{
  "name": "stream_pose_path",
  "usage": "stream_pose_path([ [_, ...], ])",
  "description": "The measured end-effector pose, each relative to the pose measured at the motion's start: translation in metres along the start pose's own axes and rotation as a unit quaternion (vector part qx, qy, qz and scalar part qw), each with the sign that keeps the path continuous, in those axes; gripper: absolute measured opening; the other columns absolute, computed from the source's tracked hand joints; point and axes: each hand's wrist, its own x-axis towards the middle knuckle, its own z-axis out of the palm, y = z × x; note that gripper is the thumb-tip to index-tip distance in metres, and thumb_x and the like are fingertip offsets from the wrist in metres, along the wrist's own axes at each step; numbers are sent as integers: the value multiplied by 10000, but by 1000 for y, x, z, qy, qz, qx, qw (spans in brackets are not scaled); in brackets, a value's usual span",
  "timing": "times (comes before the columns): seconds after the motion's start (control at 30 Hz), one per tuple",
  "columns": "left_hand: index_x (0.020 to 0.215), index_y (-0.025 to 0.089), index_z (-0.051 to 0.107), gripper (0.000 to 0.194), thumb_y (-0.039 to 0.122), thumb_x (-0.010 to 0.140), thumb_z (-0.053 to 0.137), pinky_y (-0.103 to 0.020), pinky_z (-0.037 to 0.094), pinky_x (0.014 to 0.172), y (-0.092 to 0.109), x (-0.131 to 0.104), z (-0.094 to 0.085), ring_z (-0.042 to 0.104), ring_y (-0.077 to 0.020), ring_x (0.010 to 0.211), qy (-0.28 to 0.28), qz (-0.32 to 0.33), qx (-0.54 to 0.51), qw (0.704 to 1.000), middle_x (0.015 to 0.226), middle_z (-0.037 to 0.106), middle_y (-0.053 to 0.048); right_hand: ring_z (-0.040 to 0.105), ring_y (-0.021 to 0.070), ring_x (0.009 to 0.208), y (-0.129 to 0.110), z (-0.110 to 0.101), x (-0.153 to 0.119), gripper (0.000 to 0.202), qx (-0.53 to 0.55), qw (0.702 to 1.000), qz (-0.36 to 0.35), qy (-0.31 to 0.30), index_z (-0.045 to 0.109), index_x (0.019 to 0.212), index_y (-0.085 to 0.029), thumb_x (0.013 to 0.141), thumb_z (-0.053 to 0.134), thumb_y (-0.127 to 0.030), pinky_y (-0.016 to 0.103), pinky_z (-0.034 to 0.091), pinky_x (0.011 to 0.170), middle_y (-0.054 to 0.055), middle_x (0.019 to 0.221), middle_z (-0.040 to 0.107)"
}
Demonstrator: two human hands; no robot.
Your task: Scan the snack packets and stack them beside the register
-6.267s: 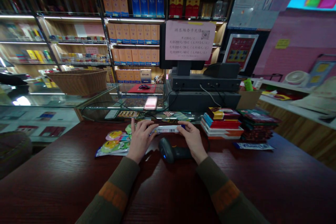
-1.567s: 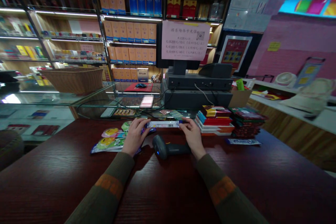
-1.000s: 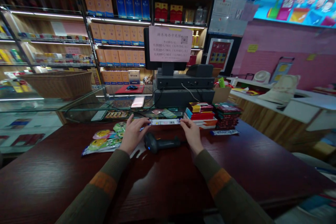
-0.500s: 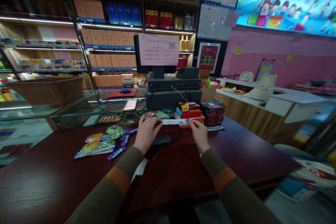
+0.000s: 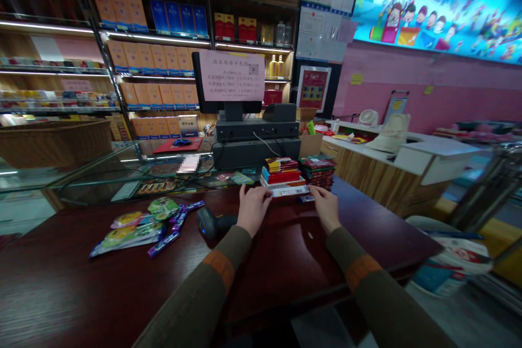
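Observation:
Between my two hands stretches a long, narrow white packet (image 5: 290, 191) with printing on it. My left hand (image 5: 253, 209) pinches its left end, and my right hand (image 5: 326, 209) pinches the right end. The packet is level, right in front of a stack of small boxes (image 5: 283, 175); whether it touches the stack I cannot tell. Part of another slim blue-and-white packet (image 5: 306, 199) shows below it. Beside my left hand lies a black barcode scanner (image 5: 211, 224), its handle partly behind my wrist.
Purple stick packs (image 5: 163, 243) and bagged snacks (image 5: 132, 235) lie on the left of the dark red table (image 5: 122, 293). A stack of dark packets (image 5: 318, 173) stands right of the boxes. Behind are a cash register (image 5: 256, 147) and a glass counter (image 5: 98, 171).
Both hands have moved right with the white packet, to the front of the box stack. The scanner, mostly hidden before, shows more fully. The view has turned slightly right.

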Motion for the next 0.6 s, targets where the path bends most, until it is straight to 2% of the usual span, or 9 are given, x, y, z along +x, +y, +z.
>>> stream_pose_path([
  [0.13, 1128, 251, 693, 339, 81, 836, 661, -605, 229, 1191, 12, 6, 31, 653, -252, 1142, -37, -27, -79, 996, 1197, 740, -39, 699, 320, 940, 16, -20, 12, 487, -29, 999, 10, 28, 816, 905, -146, 739, 637, -567, 433, 507, 899, 126, 949, 796],
  [0.17, 1124, 247, 702, 365, 53, 818, 659, -582, 297, 1170, 15, 8, 38, 657, -252, 1143, -47, -44, -115, 991, 1200, 740, -45, 699, 322, 941, 20, -24, 16, 490, -32, 999, 13, 34, 816, 902, -145, 736, 639, -571, 432, 510, 894, 129, 948, 796],
  [0.23, 1120, 219, 718, 396, 14, 788, 648, -461, 454, 1076, 20, 13, 52, 687, -222, 1071, -61, -67, -190, 978, 1139, 756, -62, 698, 320, 953, 30, -31, 22, 486, -37, 998, 17, 42, 813, 899, -146, 730, 642, -568, 429, 512, 891, 132, 961, 794],
  [0.3, 1118, 193, 723, 398, 12, 768, 668, -373, 529, 971, 25, 17, 65, 709, -190, 972, -63, -97, -257, 959, 1065, 766, -63, 696, 313, 952, 39, -38, 28, 485, -39, 998, 15, 47, 805, 906, -146, 720, 644, -565, 429, 509, 894, 134, 970, 791],
  [0.43, 1013, 162, 721, 321, -2, 738, 699, -288, 562, 834, 33, 20, 85, 714, -143, 827, -48, -154, -316, 935, 943, 760, -42, 686, 274, 840, 57, -46, 37, 486, -35, 998, 9, 56, 766, 886, -143, 676, 683, -574, 427, 509, 856, 130, 900, 773],
  [0.53, 931, 159, 702, 267, -18, 732, 691, -255, 551, 777, 34, 18, 96, 697, -127, 780, -46, -163, -314, 934, 867, 736, -20, 663, 247, 771, 63, -47, 40, 474, -30, 997, 9, 64, 720, 834, -156, 650, 712, -592, 413, 511, 804, 106, 820, 742],
  [0.6, 922, 170, 689, 257, -16, 745, 676, -252, 540, 783, 34, 16, 101, 684, -123, 784, -34, -153, -302, 940, 862, 722, -9, 654, 241, 745, 63, -46, 40, 504, -27, 996, 12, 78, 687, 864, -161, 618, 739, -598, 404, 509, 772, 88, 788, 722],
])
